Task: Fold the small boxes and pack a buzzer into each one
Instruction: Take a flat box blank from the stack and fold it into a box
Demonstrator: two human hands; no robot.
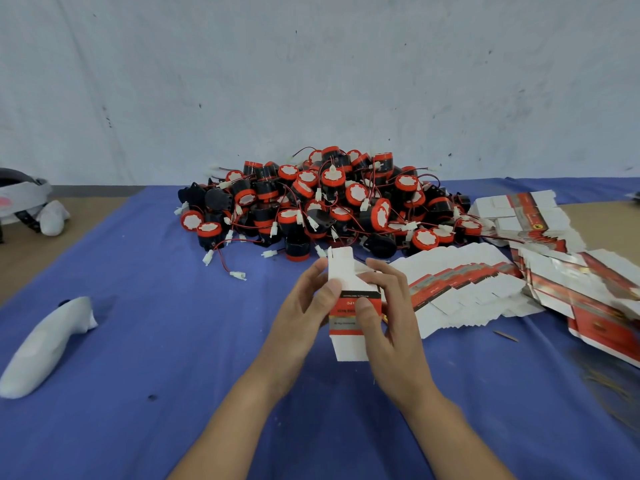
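A small white box [347, 344] with a red and black printed band is held upright above the blue cloth, its top flaps open. My left hand [304, 306] grips its left side with the thumb on the front. My right hand [391, 306] grips its right side, thumb pressed on the red label. Behind the box lies a large pile of black and red buzzers [329, 202] with red wires and white plugs. Flat unfolded boxes [460, 289] are fanned out to the right of my hands.
A blue cloth [173, 341] covers the table. A white controller-shaped object [45, 344] lies at the left. More flat box stacks [526, 213] sit at the far right. A white and grey headset [24, 199] rests at the left edge. A grey wall stands behind.
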